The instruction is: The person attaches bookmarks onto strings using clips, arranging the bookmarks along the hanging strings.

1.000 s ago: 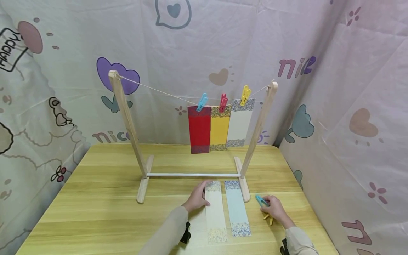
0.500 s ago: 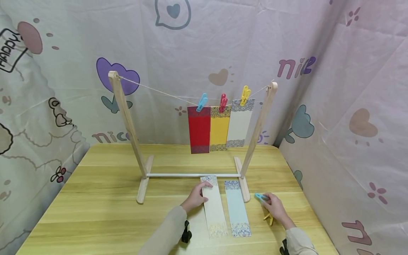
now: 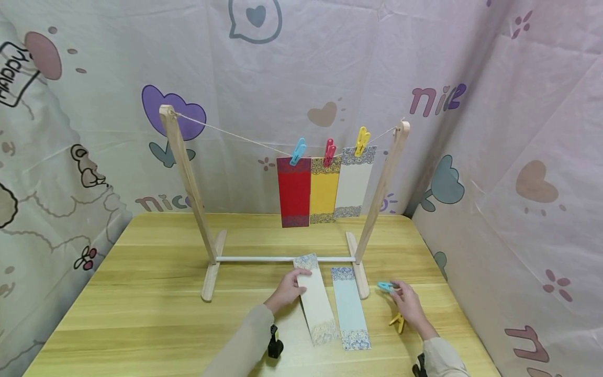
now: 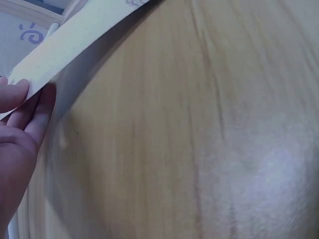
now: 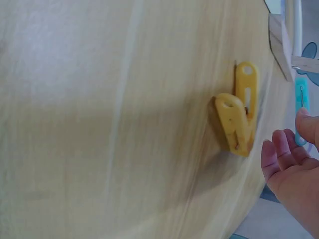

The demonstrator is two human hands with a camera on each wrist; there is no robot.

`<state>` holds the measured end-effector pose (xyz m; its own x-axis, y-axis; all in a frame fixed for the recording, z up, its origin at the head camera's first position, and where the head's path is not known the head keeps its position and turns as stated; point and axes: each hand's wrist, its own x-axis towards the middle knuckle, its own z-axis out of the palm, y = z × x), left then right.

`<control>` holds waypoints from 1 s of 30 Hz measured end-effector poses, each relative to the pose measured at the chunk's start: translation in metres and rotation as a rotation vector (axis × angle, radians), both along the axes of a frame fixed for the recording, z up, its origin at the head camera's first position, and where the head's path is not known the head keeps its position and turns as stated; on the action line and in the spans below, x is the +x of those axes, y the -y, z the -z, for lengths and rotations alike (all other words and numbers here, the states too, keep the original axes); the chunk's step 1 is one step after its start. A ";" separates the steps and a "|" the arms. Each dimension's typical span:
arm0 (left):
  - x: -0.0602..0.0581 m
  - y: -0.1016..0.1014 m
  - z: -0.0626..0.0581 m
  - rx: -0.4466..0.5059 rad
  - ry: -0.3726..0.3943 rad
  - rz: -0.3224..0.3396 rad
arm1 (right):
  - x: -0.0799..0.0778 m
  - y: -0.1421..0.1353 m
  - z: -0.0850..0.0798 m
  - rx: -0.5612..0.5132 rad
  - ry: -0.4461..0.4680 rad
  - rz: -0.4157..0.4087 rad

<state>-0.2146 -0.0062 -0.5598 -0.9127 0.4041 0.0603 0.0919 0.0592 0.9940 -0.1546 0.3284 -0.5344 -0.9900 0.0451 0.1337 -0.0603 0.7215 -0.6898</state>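
Cream card [image 3: 317, 302], pinched along its left edge by the left hand [image 3: 285, 290], tilts off the desk [image 3: 151, 293] beside a light-blue card [image 3: 349, 308]; this one-sided grip could let it twist or crease. The right hand [image 3: 408, 305] pinches a blue clothespin [image 3: 383, 286] near a yellow clothespin [image 5: 232, 120]; a fingertip slip might drop it.

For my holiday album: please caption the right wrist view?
Right hand holds a blue clothespin, a yellow clothespin lying on the table.

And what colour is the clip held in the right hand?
The clip is turquoise blue, shown best in the right wrist view.
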 end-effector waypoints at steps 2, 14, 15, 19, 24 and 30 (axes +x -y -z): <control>0.000 0.001 -0.002 -0.003 0.004 -0.010 | 0.000 0.002 -0.003 -0.007 -0.007 0.001; -0.003 0.004 -0.015 0.031 -0.011 -0.024 | -0.003 0.009 -0.012 -0.061 -0.112 0.053; -0.003 0.004 -0.016 0.036 -0.016 -0.027 | -0.003 0.009 -0.013 -0.060 -0.128 0.052; -0.005 0.006 -0.019 0.056 -0.045 -0.034 | -0.004 0.010 -0.016 -0.063 -0.158 0.044; -0.004 0.009 -0.029 0.076 -0.053 -0.015 | -0.008 0.014 -0.020 -0.075 -0.187 0.024; 0.003 0.013 -0.054 0.093 -0.064 0.035 | -0.013 0.020 -0.026 -0.095 -0.243 0.015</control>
